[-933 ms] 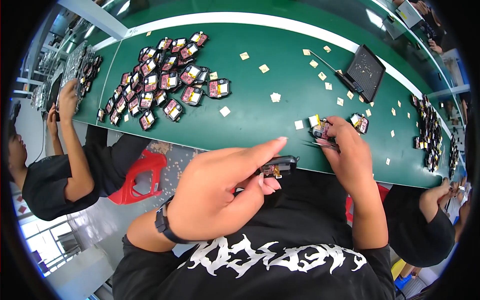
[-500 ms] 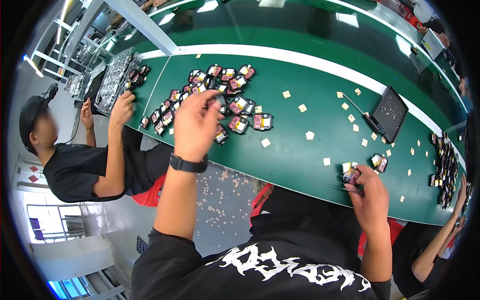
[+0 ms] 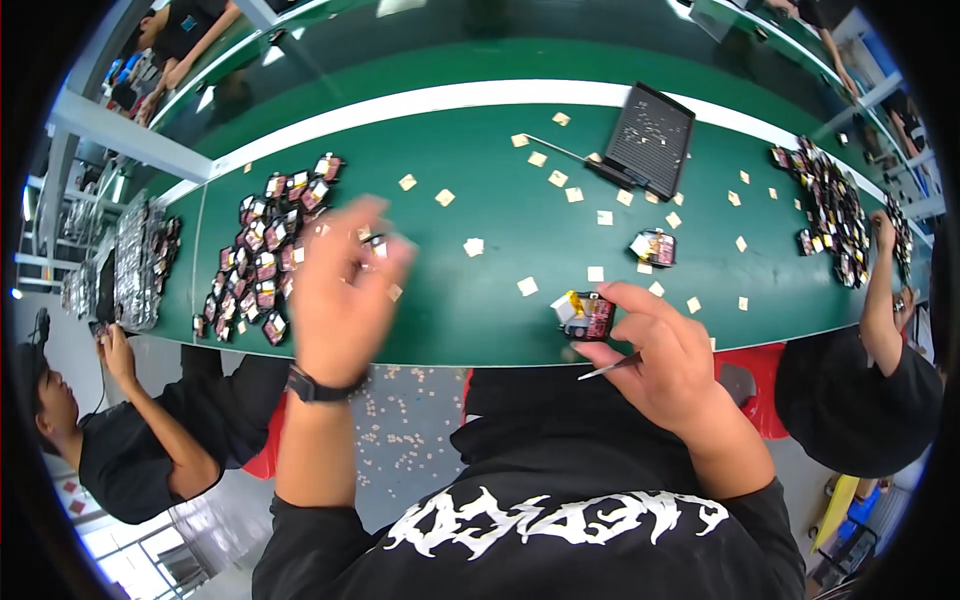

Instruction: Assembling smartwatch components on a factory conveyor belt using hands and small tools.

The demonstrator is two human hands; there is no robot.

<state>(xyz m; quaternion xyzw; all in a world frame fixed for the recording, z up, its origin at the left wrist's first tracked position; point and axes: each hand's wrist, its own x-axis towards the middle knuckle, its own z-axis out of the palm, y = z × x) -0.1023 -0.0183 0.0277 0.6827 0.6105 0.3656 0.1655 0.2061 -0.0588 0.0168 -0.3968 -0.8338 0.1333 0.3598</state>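
Note:
My left hand (image 3: 340, 290) is blurred in the air over the green table (image 3: 480, 310), just right of a pile of small dark components (image 3: 265, 265). A small dark piece (image 3: 376, 245) shows at its fingertips, but the blur hides whether it is gripped. My right hand (image 3: 665, 355) rests at the table's front edge, holding thin metal tweezers (image 3: 608, 369). Its fingers touch a small component with a yellow and red part (image 3: 586, 314).
A black tray (image 3: 650, 140) lies at the back, with tan paper squares (image 3: 527, 286) scattered about. Another component (image 3: 655, 247) lies alone, and a second pile (image 3: 830, 215) is at the right. Seated people work at the left (image 3: 130, 440) and right (image 3: 880, 380).
My left hand went from my chest out to the left pile and now comes back toward the middle. My right hand stayed at the table edge with the component.

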